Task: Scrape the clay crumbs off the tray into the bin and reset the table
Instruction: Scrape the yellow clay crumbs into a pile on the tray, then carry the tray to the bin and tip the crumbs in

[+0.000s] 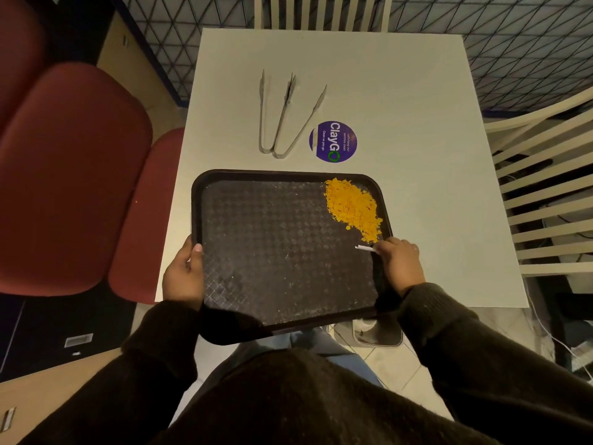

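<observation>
tray [282, 252] holds orange crumbs [353, 207] at far-right corner; left hand [183, 277] grips its edge, right hand [401, 261] pinches white scraper [365, 248].

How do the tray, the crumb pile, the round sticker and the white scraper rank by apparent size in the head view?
1. Dark tray
2. Orange clay crumb pile
3. Purple round sticker, smaller than the pile, though it lies farther from the camera
4. White scraper, partly hidden in the right hand
</observation>
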